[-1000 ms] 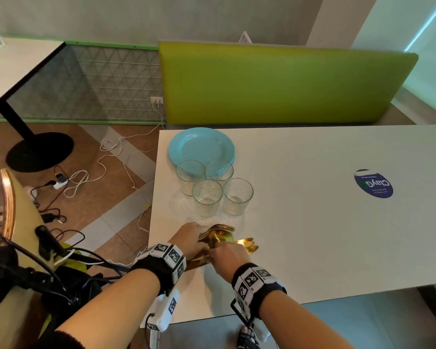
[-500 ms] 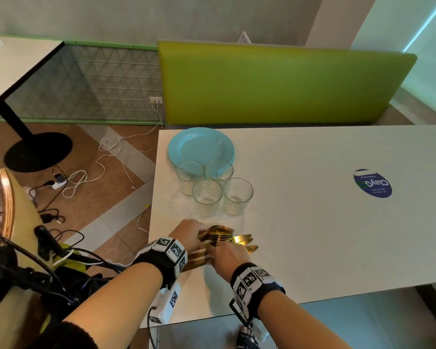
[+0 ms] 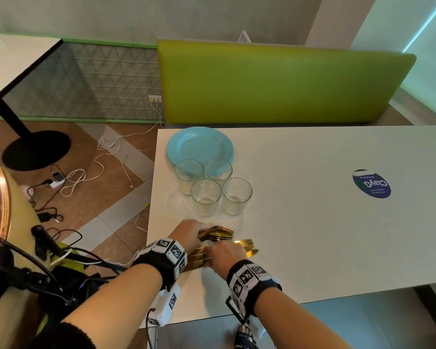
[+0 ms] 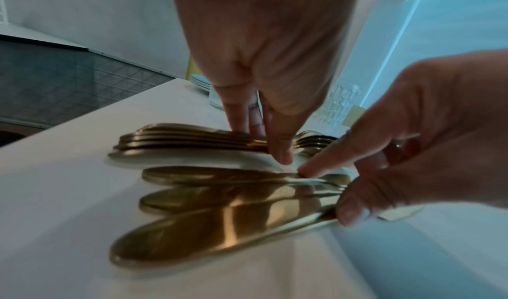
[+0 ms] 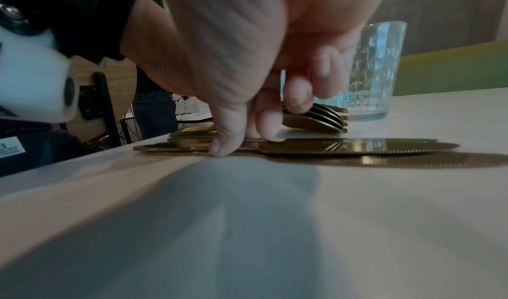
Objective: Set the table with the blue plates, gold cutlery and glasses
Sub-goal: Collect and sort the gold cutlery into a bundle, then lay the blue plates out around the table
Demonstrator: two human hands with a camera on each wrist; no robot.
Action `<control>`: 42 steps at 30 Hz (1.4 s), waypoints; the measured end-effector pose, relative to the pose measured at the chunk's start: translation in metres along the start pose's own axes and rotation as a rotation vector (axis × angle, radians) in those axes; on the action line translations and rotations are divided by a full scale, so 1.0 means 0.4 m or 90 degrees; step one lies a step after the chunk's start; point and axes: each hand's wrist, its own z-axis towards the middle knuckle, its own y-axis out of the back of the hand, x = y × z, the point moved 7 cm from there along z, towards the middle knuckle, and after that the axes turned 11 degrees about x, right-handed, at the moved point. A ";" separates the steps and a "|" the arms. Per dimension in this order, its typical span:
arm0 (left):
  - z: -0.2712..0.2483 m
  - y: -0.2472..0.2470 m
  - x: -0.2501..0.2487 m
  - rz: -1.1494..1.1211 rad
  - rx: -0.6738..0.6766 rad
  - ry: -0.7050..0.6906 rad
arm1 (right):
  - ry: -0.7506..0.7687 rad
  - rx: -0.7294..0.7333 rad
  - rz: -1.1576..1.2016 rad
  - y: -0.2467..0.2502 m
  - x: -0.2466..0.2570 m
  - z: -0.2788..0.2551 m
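While both hands work the gold cutlery (image 3: 218, 244) near the table's (image 3: 312, 235) left front edge, the step in hand looks like separating pieces from the pile. The left hand (image 3: 186, 234) bears down on the stacked forks (image 4: 192, 138) with fairly straight fingers, curled round nothing as far as I can tell. The right hand (image 3: 224, 253) pinches the knives (image 5: 343, 148) at the neck, thumb on the near side, fingers on top.

To do this well, I would keep the forks pinned while the knives slide away toward 3 o'clock, lifting by the handles so the serrated blades do not scrape the tabletop. The metal looks slick, so a firm pinch matters, and the pile sits near the edge.

At 12 o'clock from the cutlery stand 4 glasses (image 3: 213, 188), clustered close together, all apparently empty. Beyond them, also at 12 o'clock, lies the stack of blue plates (image 3: 199, 144) with nothing on top; the 2 far glasses stand just in front of its rim
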 end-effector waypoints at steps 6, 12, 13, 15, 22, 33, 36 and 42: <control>-0.002 -0.020 -0.026 0.036 0.047 -0.024 | -0.006 0.004 -0.010 -0.002 -0.008 -0.003; 0.002 -0.024 -0.019 0.065 0.062 -0.026 | -0.017 0.002 0.039 0.004 -0.029 -0.010; 0.000 -0.018 -0.020 0.074 0.054 -0.021 | -0.023 0.000 0.046 0.014 -0.037 -0.016; -0.002 -0.004 -0.019 0.081 0.037 -0.007 | -0.037 -0.003 0.050 0.041 -0.055 -0.030; -0.044 0.154 -0.121 0.092 -0.116 -0.125 | -0.122 -0.108 0.111 0.214 -0.154 -0.099; 0.020 0.540 -0.135 -0.100 -0.361 -0.085 | -0.221 -0.224 0.317 0.414 -0.403 -0.051; 0.100 0.594 -0.059 -0.083 -0.216 0.082 | -0.224 -0.209 0.355 0.455 -0.496 0.018; 0.232 0.644 0.072 0.021 -0.035 0.267 | -0.233 -0.010 0.307 0.491 -0.582 0.202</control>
